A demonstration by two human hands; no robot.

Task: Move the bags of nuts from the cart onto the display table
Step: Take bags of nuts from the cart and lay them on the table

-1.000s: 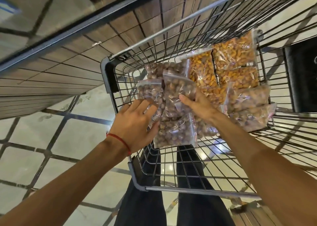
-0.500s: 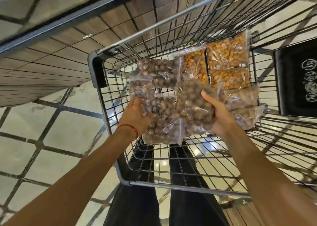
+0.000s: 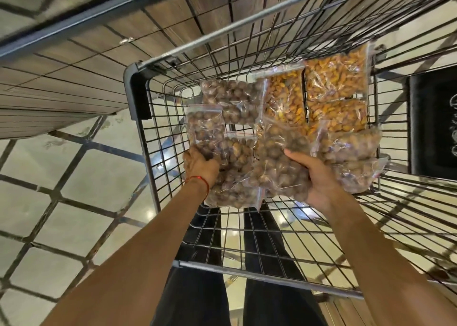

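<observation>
Bags of nuts [image 3: 336, 78] crowd the far end of the cart [image 3: 138, 98], brown ones toward its left corner and orange ones toward its right. The left hand [image 3: 200, 163] curls round a small brown-nut bag [image 3: 205, 127]. The right hand [image 3: 321, 179] cups a bigger bag [image 3: 279, 162] from beneath, thumb on top. This looks like the pick-up step. Next, both bags need lifting clear of the wire rim and carrying to the counter.

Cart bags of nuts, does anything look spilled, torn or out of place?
Nothing stands out. The brown nut bags and orange nut bags look closed, and no loose nuts show on the cart. The brown ones merely overlap unevenly.
</observation>
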